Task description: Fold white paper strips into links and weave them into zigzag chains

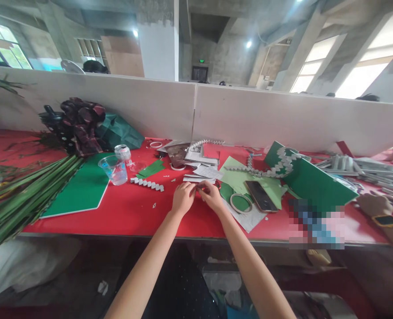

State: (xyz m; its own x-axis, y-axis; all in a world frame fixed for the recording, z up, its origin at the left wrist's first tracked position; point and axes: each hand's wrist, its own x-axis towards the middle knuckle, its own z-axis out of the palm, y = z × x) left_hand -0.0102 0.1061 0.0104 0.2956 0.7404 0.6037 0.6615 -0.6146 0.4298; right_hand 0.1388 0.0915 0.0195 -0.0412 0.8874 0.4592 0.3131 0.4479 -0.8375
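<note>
My left hand (183,197) and my right hand (211,195) meet over the red table (150,217), fingers pinched together. Whatever lies between the fingertips is too small to make out. Just beyond them sits a pile of printed paper pieces (205,170). Left of my left hand lies a short folded-paper zigzag strip (147,184). To the right of my right hand are a roll of tape (241,203) and a dark phone (261,196), with light green paper (231,170) behind them. A longer zigzag chain (266,172) reaches a green board.
At the left stand a plastic cup (114,170) and a can (123,155), beside a green board (73,188) and long leaves (46,195). An upright green board (312,181) is at right. Another person's hand (376,206) rests at far right. A white partition (249,119) runs behind.
</note>
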